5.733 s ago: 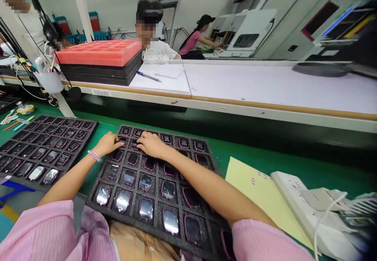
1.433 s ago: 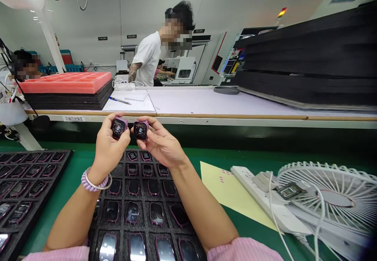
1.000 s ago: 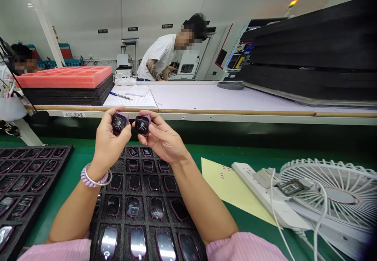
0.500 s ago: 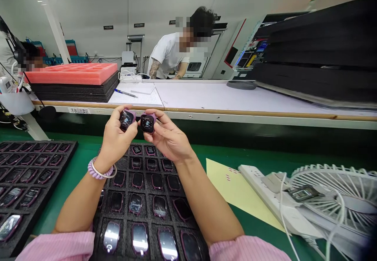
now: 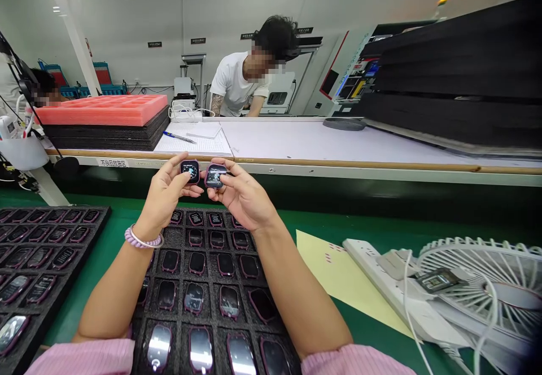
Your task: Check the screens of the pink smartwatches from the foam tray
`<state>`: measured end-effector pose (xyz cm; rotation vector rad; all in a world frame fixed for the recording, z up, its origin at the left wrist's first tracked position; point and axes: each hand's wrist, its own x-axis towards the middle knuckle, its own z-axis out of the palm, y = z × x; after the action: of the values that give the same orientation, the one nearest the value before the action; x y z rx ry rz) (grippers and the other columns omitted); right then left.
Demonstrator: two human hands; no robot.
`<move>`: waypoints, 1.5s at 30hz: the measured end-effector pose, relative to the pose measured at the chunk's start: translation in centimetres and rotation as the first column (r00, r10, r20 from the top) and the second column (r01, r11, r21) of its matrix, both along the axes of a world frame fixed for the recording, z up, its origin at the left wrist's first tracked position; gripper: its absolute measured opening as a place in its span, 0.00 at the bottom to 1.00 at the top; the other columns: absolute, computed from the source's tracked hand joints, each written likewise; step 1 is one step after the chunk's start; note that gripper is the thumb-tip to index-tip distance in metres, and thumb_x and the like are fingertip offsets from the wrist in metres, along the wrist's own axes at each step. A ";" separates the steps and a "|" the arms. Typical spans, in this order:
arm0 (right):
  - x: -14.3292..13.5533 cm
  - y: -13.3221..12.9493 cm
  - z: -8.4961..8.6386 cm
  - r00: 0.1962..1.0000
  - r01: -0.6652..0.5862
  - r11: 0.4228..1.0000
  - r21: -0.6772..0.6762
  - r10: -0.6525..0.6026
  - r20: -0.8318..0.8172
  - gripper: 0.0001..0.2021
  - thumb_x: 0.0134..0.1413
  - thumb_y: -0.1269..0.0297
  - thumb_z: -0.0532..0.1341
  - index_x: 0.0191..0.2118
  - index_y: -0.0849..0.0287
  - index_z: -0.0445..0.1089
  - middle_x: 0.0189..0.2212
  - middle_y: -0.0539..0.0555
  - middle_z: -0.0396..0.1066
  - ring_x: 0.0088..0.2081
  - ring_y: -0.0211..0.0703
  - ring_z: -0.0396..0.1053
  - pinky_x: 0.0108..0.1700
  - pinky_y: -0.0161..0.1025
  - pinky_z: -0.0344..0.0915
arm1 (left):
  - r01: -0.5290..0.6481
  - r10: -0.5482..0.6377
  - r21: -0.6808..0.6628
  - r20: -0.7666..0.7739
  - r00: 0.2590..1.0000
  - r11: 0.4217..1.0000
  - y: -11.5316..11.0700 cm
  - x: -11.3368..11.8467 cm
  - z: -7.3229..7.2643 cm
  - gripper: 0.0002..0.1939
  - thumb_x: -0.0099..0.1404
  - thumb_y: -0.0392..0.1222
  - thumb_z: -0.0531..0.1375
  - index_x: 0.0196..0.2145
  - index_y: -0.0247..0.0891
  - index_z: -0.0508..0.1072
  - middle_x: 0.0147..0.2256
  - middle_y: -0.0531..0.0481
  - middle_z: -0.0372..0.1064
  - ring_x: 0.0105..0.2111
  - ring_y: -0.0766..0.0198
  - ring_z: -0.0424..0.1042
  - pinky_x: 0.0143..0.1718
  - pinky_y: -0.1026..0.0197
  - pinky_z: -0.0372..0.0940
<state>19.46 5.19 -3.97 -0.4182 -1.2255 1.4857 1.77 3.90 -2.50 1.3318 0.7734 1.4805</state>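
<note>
Two small purple-framed watch bodies with lit dark screens are held side by side above the far end of a black foam tray (image 5: 178,318). My left hand (image 5: 167,191) is closed on the left watch (image 5: 190,167), its thumb over the lower part of the screen. The right watch (image 5: 215,173) sits between the thumb and fingers of my right hand (image 5: 245,197), its screen catching a reflection. Below, the tray holds rows of similar watches in square compartments, their screens mostly dark or reflecting light.
A second watch tray (image 5: 80,267) lies at left. On the right are yellow paper (image 5: 339,273), a power strip (image 5: 368,267) and a white fan (image 5: 503,290). The shelf ahead bears red foam (image 5: 105,109), a notebook and pen. A person (image 5: 241,81) leans beyond it.
Both watches have turned in my fingers; the left one now faces me more squarely, with my left thumb on its screen. My right thumb has moved onto the right watch's screen edge.
</note>
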 end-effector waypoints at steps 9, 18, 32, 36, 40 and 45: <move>-0.1 0.3 -0.4 0.990 0.108 0.989 0.102 -0.116 0.074 0.26 0.51 0.63 0.68 0.55 0.57 0.64 0.40 0.53 0.74 0.31 0.38 0.71 0.35 0.38 0.67 | 0.059 -0.050 -0.144 0.062 0.997 0.988 -0.7 -0.2 0.8 0.32 0.62 0.34 0.64 0.64 0.32 0.66 0.36 0.50 0.75 0.25 0.70 0.77 0.25 0.71 0.70; 0.0 0.3 -0.4 0.989 0.128 0.986 0.106 -0.134 0.061 0.26 0.49 0.63 0.69 0.54 0.58 0.66 0.33 0.48 0.72 0.29 0.37 0.72 0.34 0.36 0.67 | 0.069 -0.060 -0.119 0.082 0.995 0.991 -0.9 0.2 0.9 0.28 0.62 0.31 0.62 0.61 0.33 0.68 0.37 0.51 0.75 0.27 0.66 0.80 0.32 0.67 0.78; 0.0 0.4 -0.5 0.987 0.128 0.977 0.171 -0.142 0.075 0.24 0.53 0.60 0.70 0.54 0.59 0.67 0.33 0.48 0.71 0.28 0.35 0.71 0.32 0.35 0.66 | 0.034 -0.034 0.008 -0.023 0.999 0.999 -0.6 0.4 0.3 0.23 0.56 0.34 0.65 0.50 0.36 0.70 0.43 0.50 0.75 0.26 0.68 0.80 0.31 0.68 0.78; 0.0 0.3 -0.4 0.987 0.121 0.975 0.186 -0.139 0.085 0.25 0.51 0.64 0.70 0.54 0.58 0.67 0.33 0.48 0.72 0.29 0.36 0.72 0.33 0.35 0.67 | 0.038 -0.037 0.028 -0.028 0.999 0.999 -0.5 0.3 0.3 0.23 0.56 0.35 0.66 0.50 0.35 0.69 0.43 0.50 0.74 0.26 0.68 0.80 0.31 0.68 0.78; -0.1 0.1 -0.4 0.986 0.114 0.973 0.200 -0.136 0.099 0.24 0.50 0.66 0.68 0.54 0.57 0.67 0.34 0.48 0.71 0.29 0.37 0.72 0.33 0.36 0.68 | 0.037 -0.035 0.044 -0.037 0.999 0.998 -0.3 0.2 0.1 0.23 0.56 0.37 0.67 0.49 0.36 0.69 0.42 0.51 0.74 0.26 0.68 0.79 0.31 0.69 0.78; -0.2 0.0 -0.3 0.985 0.119 0.972 0.203 -0.141 0.100 0.24 0.50 0.65 0.69 0.54 0.57 0.67 0.35 0.49 0.71 0.29 0.36 0.71 0.33 0.35 0.67 | 0.030 -0.028 0.049 -0.041 0.999 0.998 -0.2 0.1 0.0 0.22 0.57 0.37 0.68 0.48 0.36 0.69 0.41 0.51 0.74 0.25 0.68 0.79 0.30 0.69 0.78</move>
<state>19.28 5.18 -4.29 -0.4459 -1.3937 1.2301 1.90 3.73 -2.50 1.4083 0.7446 1.4619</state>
